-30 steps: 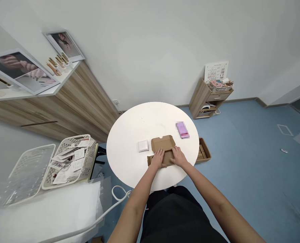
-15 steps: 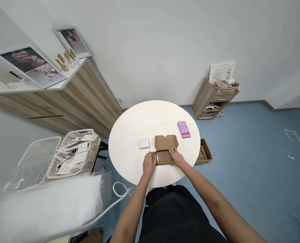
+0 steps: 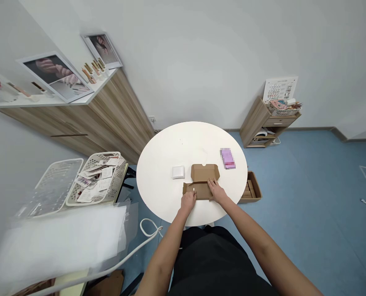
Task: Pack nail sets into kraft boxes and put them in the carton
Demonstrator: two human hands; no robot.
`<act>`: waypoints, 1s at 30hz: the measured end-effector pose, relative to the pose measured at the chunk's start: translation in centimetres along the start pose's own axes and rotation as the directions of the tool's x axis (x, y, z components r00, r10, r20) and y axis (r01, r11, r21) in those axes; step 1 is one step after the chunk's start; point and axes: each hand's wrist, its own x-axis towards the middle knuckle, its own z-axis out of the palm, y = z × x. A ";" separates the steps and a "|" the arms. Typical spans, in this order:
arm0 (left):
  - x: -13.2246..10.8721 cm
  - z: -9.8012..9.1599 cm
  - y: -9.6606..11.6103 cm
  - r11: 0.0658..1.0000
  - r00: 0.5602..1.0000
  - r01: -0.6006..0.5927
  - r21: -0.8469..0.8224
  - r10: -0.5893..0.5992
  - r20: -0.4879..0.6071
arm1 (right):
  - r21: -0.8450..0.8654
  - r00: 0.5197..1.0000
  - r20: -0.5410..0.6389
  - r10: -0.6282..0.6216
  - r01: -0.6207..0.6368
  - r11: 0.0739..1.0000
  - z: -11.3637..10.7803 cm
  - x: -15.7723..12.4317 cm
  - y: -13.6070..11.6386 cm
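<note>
A flat brown cardboard box [image 3: 203,181] lies open on the white round table [image 3: 161,172], its lid folded back away from me. My left hand [image 3: 188,202] grips the near edge of the box's front panel. My right hand [image 3: 216,191] presses on the right part of that panel, fingers on the cardboard. Left of the box sits a small white packet [image 3: 178,172]. A pink box [image 3: 228,158], blurred and unreadable, lies to the right of the lid, beyond my right hand.
On the floor right of the table is a cardboard tray [image 3: 253,187] with stacked flat brown pieces. At lower left stand white baskets [image 3: 99,181] holding papers, beside a white cable [image 3: 149,228]. A wooden cabinet [image 3: 115,111] runs along the left wall.
My left hand has moved from the top of the box down to its near edge. The whole view has drifted, with the table shifting right.
</note>
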 end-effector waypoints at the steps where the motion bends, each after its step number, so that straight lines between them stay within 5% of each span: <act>1: 0.0 -0.1 -0.1 1.000 1.000 -0.007 0.001 0.007 0.000 | -0.002 1.000 0.002 0.001 -0.001 1.000 0.1 0.1 0.1; 8: 1.1 -1.9 -1.6 0.999 0.976 0.029 0.027 -0.023 -0.215 | 0.008 1.000 0.016 0.000 0.000 1.000 0.2 0.2 0.2; 15: 2.7 -0.9 -0.5 0.995 0.985 -0.059 0.079 0.071 -0.156 | -0.005 1.000 -0.005 0.003 -0.003 1.000 0.0 0.0 0.0; 21: 1.4 -0.1 -0.3 0.998 0.969 -0.066 0.022 0.070 -0.236 | -0.003 1.000 0.001 -0.003 0.003 1.000 0.0 0.0 0.1; 25: 0.4 0.0 -1.8 0.973 0.877 0.072 -0.221 -0.167 -0.451 | -0.027 1.000 -0.011 -0.008 0.008 1.000 -0.1 -0.2 0.0; 27: 0.2 0.0 -2.7 0.910 0.866 0.170 -0.379 -0.321 -0.383 | -0.028 1.000 -0.018 -0.013 0.013 1.000 -0.2 -0.2 -0.1; 30: 0.3 -0.1 -3.6 0.846 0.915 0.217 -0.486 -0.350 -0.202 | -0.008 1.000 -0.017 -0.014 0.014 1.000 0.0 -0.2 0.0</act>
